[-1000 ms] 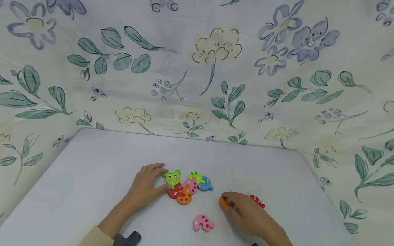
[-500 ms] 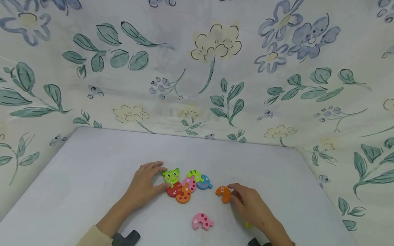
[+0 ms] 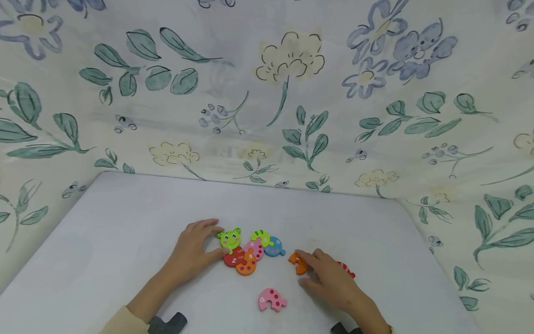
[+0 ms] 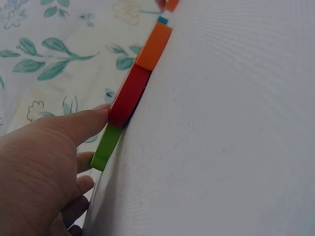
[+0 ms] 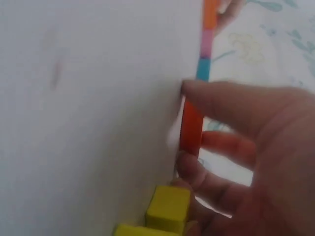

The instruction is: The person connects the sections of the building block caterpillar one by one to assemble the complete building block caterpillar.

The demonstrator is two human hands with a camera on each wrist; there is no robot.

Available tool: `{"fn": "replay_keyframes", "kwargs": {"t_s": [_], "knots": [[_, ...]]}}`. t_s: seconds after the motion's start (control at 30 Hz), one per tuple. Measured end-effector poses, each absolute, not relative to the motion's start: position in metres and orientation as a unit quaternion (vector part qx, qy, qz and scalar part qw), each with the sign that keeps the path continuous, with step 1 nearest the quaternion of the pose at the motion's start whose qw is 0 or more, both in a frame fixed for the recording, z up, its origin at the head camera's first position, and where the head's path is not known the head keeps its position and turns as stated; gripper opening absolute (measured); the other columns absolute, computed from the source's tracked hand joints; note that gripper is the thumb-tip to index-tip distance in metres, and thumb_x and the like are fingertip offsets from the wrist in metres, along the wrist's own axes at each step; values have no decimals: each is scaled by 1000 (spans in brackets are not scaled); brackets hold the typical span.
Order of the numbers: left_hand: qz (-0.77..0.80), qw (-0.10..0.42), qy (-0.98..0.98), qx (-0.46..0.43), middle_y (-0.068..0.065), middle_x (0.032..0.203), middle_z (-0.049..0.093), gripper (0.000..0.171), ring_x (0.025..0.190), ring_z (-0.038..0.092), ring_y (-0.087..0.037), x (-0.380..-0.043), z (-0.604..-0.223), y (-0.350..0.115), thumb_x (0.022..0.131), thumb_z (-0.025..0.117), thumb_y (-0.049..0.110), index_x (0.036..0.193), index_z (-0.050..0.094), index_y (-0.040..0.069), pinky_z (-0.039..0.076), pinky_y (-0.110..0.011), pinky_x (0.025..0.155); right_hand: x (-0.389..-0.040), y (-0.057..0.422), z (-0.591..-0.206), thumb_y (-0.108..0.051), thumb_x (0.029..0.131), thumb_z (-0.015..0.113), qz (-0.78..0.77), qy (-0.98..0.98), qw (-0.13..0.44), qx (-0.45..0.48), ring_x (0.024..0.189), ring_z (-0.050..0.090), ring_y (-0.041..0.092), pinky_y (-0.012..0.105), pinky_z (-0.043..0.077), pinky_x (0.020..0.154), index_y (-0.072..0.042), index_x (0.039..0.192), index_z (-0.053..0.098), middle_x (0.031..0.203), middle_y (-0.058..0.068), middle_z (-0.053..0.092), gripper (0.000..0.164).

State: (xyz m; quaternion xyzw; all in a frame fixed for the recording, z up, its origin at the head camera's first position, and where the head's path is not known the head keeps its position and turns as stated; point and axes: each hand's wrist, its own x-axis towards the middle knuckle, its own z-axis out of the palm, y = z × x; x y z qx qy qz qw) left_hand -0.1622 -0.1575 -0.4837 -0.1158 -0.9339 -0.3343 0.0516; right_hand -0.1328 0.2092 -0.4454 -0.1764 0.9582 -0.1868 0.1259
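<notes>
Wooden caterpillar pieces lie joined: a green smiling head (image 3: 230,239), red 2 (image 3: 234,258), orange dotted 3 (image 3: 246,265), pink 4 (image 3: 253,250), green 5 (image 3: 260,238) and blue 6 (image 3: 274,247). At the head's left side rests my left hand (image 3: 189,250); its thumb touches the red piece's edge (image 4: 129,98), with the index finger by the head. My right hand (image 3: 329,278) has its fingers around a loose orange puzzle piece (image 3: 299,264), right of the chain. The index finger touches this piece; the thumb tip sits close below. The hand covers part of it.
A loose pink dotted piece (image 3: 272,300) lies nearer the front. Behind my right hand shows a red striped piece (image 3: 347,269). Yellow pieces (image 5: 169,204) sit under my right palm. A floral cloth (image 3: 233,116) rises at the white table's (image 3: 167,199) back edge.
The orange piece has come left toward the blue end and been turned on the table. My right fingers have shifted around it. My left hand stays by the head.
</notes>
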Motion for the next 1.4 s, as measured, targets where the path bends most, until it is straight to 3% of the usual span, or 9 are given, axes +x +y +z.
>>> {"fn": "replay_keyframes", "kwargs": {"t_s": [0.33, 0.67, 0.93, 1.1, 1.27, 1.4], "knots": [[-330, 55, -935, -119, -12, 151, 54, 53, 142, 41, -40, -164, -488, -157, 86, 87, 33, 131, 69, 14, 33, -69, 113, -134, 211, -449, -37, 92, 81, -213, 954, 118, -177, 89, 52, 8, 28, 53, 78, -22, 136, 64, 103, -15, 58, 50], [-329, 54, -935, -119, -12, 151, 54, 51, 142, 41, -41, -162, -486, -157, 86, 87, 32, 131, 69, 15, 33, -70, 113, -134, 213, -451, -47, 84, 87, -231, 951, 121, -164, 68, 48, 6, 22, 41, 57, -18, 115, 64, 78, -11, 53, 49], [-336, 56, -933, -121, -12, 151, 54, 51, 142, 40, -41, -165, -486, -158, 87, 86, 33, 131, 69, 15, 32, -70, 113, -139, 218, -450, -42, 84, 89, -258, 940, 145, -170, 70, 50, 9, 24, 43, 59, -17, 119, 63, 81, -9, 54, 50], [-342, 50, -931, -119, -12, 152, 53, 52, 142, 39, -41, -165, -490, -157, 87, 86, 34, 131, 68, 14, 31, -70, 113, -140, 237, -426, -33, 93, 81, -285, 925, 188, -168, 79, 58, 12, 24, 54, 68, -12, 133, 64, 90, -9, 62, 48], [-343, 53, -930, -123, -12, 152, 53, 52, 142, 40, -41, -167, -489, -155, 86, 86, 33, 131, 68, 14, 30, -69, 113, -142, 269, -398, -21, 104, 66, -306, 932, 130, -145, 92, 67, 16, 23, 59, 78, -7, 137, 63, 107, -1, 72, 35], [-342, 53, -929, -129, -13, 151, 54, 51, 140, 41, -43, -166, -487, -155, 86, 86, 32, 131, 69, 12, 31, -71, 111, -140, 290, -390, -16, 102, 68, -273, 946, 130, -114, 99, 67, 20, 29, 61, 77, -7, 138, 63, 112, 3, 71, 37]]}}
